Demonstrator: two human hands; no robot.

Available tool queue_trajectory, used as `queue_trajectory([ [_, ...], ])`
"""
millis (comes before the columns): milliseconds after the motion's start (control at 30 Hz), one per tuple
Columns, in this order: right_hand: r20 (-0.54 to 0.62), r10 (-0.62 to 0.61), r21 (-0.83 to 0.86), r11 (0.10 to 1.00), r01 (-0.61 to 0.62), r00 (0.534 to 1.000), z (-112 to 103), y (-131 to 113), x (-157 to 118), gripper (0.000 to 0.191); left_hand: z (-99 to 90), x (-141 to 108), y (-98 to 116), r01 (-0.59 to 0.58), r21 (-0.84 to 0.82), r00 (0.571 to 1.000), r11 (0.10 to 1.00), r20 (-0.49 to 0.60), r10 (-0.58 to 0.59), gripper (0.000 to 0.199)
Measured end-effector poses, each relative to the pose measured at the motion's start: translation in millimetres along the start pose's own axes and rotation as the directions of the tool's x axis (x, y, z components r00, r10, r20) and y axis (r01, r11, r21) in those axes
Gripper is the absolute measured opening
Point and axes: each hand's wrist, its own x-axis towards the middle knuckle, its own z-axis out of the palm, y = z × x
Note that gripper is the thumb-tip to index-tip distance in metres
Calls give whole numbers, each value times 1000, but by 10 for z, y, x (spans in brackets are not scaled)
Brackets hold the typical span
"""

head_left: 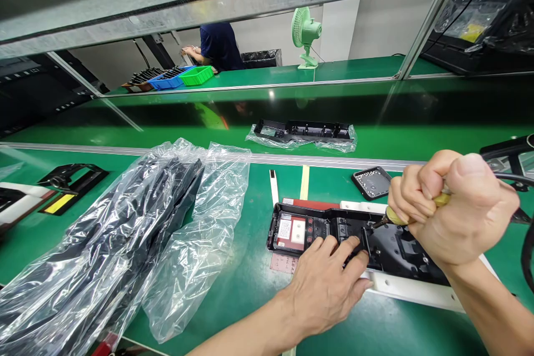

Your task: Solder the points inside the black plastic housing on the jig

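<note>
A long black plastic housing point(350, 225) lies open side up in a white fixture point(400, 288) on the green bench. My left hand point(327, 275) rests on its near edge, fingers stretched out and pressing lightly on it. In my right fist point(454, 206) is a soldering iron point(395, 216) with a yellow handle, tilted so its metal tip points down into the middle of the housing. Whether the tip touches the plastic I cannot tell. Close behind the housing sits a small black tray point(372, 182) of tiny metal parts.
Clear plastic bags point(221, 200) with black parts cover the left. Another black housing point(302, 130) lies on plastic film beyond the metal rail. A black stand and cable point(507, 151) are at the right. Farther back are a green fan point(306, 33), bins point(197, 75) and a person point(219, 44).
</note>
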Motion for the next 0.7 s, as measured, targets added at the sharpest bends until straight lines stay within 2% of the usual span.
queue_trajectory([
  [200,0,-9,-3,1000,9,1000,14,-5,1,48,0,3,1,-4,-5,1000,1000,2,4,40],
  [567,-47,48,23,999,-47,998,24,-16,0,46,-4,4,12,-4,4,1000,1000,-4,4,40],
  [700,-39,28,6,1000,-28,999,29,-9,-1,46,-6,5,7,-5,6,1000,1000,2,5,40],
])
